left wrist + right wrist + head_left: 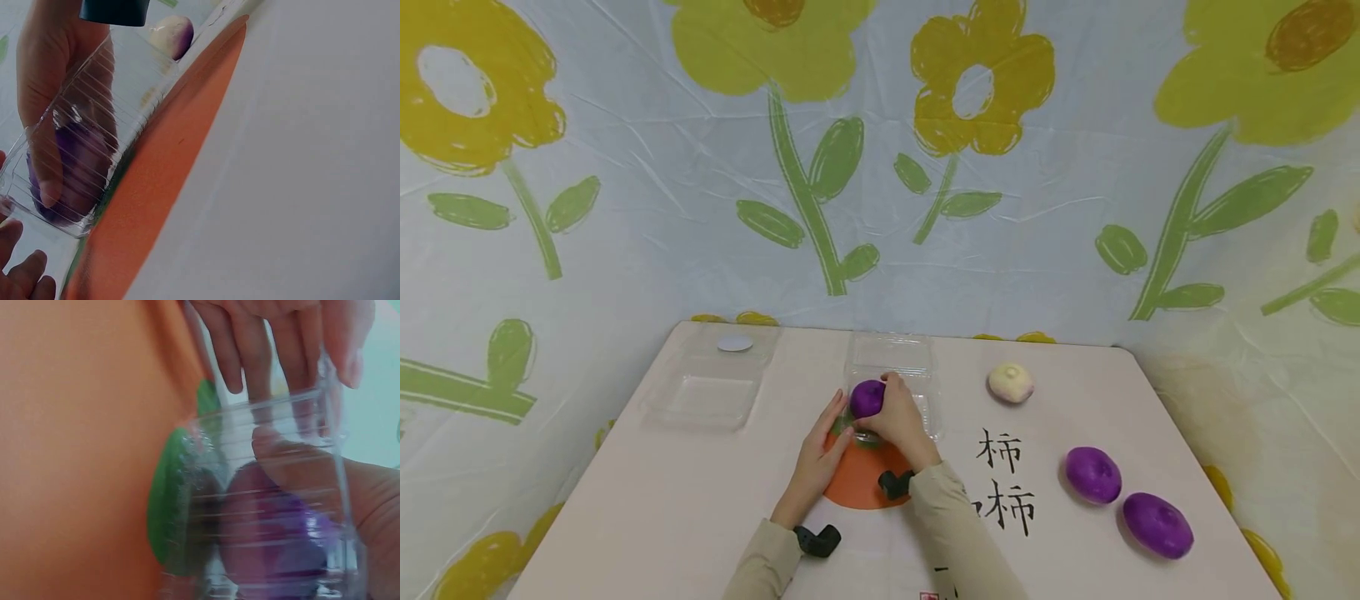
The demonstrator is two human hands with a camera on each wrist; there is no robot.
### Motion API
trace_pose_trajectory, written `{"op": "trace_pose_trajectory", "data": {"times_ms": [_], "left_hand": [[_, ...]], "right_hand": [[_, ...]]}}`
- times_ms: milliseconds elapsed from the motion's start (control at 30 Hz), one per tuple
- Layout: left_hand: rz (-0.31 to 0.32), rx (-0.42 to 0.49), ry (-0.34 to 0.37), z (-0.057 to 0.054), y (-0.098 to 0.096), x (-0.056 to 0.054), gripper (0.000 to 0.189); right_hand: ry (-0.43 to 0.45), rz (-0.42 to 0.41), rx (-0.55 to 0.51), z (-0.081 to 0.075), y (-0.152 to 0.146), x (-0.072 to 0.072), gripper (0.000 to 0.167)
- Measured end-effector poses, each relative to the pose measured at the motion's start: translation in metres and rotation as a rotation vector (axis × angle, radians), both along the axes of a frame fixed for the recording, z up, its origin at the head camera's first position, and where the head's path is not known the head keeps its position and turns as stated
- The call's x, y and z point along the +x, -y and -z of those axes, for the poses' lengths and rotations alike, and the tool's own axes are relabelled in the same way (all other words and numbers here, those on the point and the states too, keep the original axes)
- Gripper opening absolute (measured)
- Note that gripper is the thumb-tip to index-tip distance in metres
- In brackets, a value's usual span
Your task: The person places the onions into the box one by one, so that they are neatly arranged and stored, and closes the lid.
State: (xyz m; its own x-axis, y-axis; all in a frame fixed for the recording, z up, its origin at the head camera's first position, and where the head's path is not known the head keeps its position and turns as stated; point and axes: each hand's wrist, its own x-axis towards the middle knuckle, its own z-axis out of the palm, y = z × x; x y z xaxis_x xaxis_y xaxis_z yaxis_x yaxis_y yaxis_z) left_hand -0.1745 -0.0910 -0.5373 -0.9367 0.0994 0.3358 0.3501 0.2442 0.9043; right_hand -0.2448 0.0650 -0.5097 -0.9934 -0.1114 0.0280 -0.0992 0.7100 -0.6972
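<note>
Purple round object (866, 400) sits in the right-hand grip (901, 419).

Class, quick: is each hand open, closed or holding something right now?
Left hand: open, at the side of the clear container.
Right hand: holding a round purple object.

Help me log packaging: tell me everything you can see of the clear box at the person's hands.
The clear box looks like thin, shiny plastic, with fine ribs along its wall. Its lid is open, folded back away from the person. It sits open side up on the table, its near edge by a printed orange shape. A purple vegetable is in its left part, held by the right hand. The left hand is at its left side, seemingly touching it.
</note>
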Motion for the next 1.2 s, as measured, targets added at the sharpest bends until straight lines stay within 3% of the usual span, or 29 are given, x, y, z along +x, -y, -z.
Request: {"op": "trace_pose_trajectory", "data": {"times_ms": [533, 833, 1000, 1200], "left_hand": [[0.001, 0.001, -0.006, 0.001, 0.001, 0.000, 0.051], [-0.006, 0.005, -0.023, 0.002, 0.000, 0.000, 0.050], [-0.019, 0.009, -0.021, 0.004, -0.002, -0.001, 0.050], [-0.022, 0.025, -0.005, 0.003, -0.003, 0.000, 0.050]], "right_hand": [[-0.028, -0.058, -0.022, -0.025, -0.020, 0.003, 0.094], [-0.014, -0.039, -0.193, -0.046, -0.037, 0.011, 0.093], [-0.089, -0.010, -0.298, -0.042, -0.049, 0.015, 0.085], [-0.261, 0.032, -0.420, -0.030, -0.061, 0.018, 0.065]]}}
